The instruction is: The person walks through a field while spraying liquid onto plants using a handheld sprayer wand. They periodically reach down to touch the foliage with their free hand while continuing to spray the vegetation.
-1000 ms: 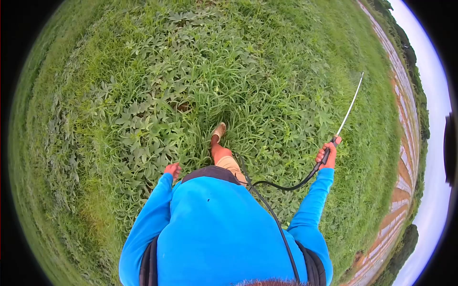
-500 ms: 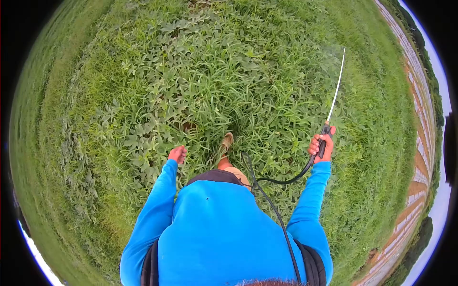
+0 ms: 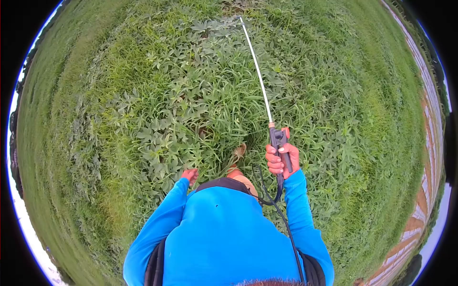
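My right hand (image 3: 292, 155) is wrapped round the black handle of a spray wand (image 3: 258, 71). The wand's long pale tube points forward and a little left, its tip over the leaves near the top of the view. An orange-red part shows on the handle just above my thumb. A black hose (image 3: 279, 190) bends down from the handle toward my waist. My left hand (image 3: 190, 176) hangs low in front of my left hip, fingers curled closed, with nothing visible in it. Leafy plants (image 3: 164, 136) lie just beyond that hand.
Dense tall grass (image 3: 238, 107) mixed with broad-lobed leaves covers the ground around me. One foot (image 3: 240, 151) stands partly hidden in it. Pale and brown strips of ground (image 3: 424, 195) run along the right edge. Black straps (image 3: 155, 262) lie at my shoulders.
My right hand has swung the spray wand leftward, its tip going from the right side to near the top middle. My left hand has shifted slightly right and down in view.
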{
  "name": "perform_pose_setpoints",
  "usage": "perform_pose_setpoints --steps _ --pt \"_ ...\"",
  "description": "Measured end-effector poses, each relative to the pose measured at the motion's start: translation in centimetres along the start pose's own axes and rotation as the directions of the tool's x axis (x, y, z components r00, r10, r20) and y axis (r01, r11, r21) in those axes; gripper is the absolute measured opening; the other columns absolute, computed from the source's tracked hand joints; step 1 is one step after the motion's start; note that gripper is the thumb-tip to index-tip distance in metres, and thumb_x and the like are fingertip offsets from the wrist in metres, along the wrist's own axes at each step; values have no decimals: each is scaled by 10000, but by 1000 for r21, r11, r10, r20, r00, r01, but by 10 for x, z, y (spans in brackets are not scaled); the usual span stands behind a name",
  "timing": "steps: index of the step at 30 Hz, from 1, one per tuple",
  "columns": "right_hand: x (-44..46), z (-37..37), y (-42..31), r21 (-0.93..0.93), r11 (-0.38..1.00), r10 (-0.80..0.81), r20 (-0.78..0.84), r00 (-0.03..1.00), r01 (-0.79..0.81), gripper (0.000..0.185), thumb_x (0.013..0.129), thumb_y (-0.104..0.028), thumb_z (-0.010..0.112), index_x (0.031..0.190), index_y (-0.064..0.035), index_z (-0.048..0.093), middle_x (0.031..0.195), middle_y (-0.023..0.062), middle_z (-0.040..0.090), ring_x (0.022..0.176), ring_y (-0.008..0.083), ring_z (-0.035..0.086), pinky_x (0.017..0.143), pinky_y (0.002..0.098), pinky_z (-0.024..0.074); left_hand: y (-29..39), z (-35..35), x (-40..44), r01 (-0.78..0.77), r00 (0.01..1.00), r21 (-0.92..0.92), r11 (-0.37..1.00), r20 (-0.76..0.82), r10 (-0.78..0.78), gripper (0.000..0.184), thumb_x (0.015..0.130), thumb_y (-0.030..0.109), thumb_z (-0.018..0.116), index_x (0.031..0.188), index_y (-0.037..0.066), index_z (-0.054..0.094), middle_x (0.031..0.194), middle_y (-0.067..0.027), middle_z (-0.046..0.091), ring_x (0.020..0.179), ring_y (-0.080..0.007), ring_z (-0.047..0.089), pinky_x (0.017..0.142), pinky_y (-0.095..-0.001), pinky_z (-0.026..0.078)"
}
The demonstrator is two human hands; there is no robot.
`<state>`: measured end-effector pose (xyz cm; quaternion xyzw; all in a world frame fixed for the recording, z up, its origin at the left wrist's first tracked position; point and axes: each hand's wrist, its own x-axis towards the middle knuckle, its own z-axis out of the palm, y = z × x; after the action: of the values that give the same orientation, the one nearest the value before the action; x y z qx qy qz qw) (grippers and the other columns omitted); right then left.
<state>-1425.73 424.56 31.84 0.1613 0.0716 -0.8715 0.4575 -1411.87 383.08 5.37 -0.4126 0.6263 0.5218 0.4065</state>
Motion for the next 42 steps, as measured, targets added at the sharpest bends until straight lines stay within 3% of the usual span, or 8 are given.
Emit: perform_pose_setpoints --steps 12,17,23,30,32,35,41,42 --pt "192 71 -67 -207 934 332 212 919 -290 155 732 -212 533 766 -94 439 562 -24 411 403 62 368 357 215 332 112 -17 -18 -111 988 -19 994 -115 108 391 844 434 519 900 59 617 654 -15 538 465 -117 489 395 -256 376" --pt "196 82 -92 -483 856 107 -179 978 -183 182 765 -237 536 686 -122 420 521 -41 390 377 49 337 337 205 308 195 -13 -17 -281 955 -13 959 -103 279 398 841 449 526 902 66 615 662 0 528 482 -103 476 420 -238 370" --pt "162 63 -125 -514 856 -135 -326 936 -55 226 737 -227 606 665 -126 417 495 -34 390 360 46 339 314 211 286 215 -11 12 -296 954 -150 943 -89 285 380 838 449 538 854 72 585 629 8 500 425 -85 414 373 -236 309" --pt "86 25 -163 -534 841 -385 -472 793 91 203 742 -215 598 692 -109 433 513 -18 413 363 59 363 314 217 294 149 -26 91 -154 980 -88 984 -142 141 387 810 428 547 888 59 637 728 -61 615 546 -162 550 485 -307 437" --pt "61 17 -170 -562 808 -508 -515 690 176 203 743 -216 597 695 -101 437 506 -17 400 359 69 368 315 225 297 126 -30 118 -553 760 436 709 -84 644 416 784 407 545 997 66 653 929 -129 659 797 -242 623 724 -344 485" --pt "24 6 -185 -581 775 -600 -555 576 248 204 742 -223 598 700 -94 446 505 -15 393 357 78 370 318 231 300 154 -13 112 -359 906 442 822 -46 420 434 778 407 521 1087 120 625 1055 -149 627 1027 -267 571 898 -329 416" --pt "-43 -8 -225 -631 670 -741 -599 303 392 218 729 -229 615 734 -101 438 523 -5 401 362 99 375 315 244 298 266 37 111 -467 817 773 430 190 545 427 792 401 519 1101 119 600 1002 -142 638 936 -265 599 824 -348 451" --pt "-52 -10 -234 -655 637 -764 -605 222 407 218 724 -225 619 743 -101 441 524 -3 402 361 102 373 314 249 298 279 44 122 -463 871 480 745 94 482 397 803 390 529 1050 89 609 896 -127 632 783 -237 590 700 -344 460"
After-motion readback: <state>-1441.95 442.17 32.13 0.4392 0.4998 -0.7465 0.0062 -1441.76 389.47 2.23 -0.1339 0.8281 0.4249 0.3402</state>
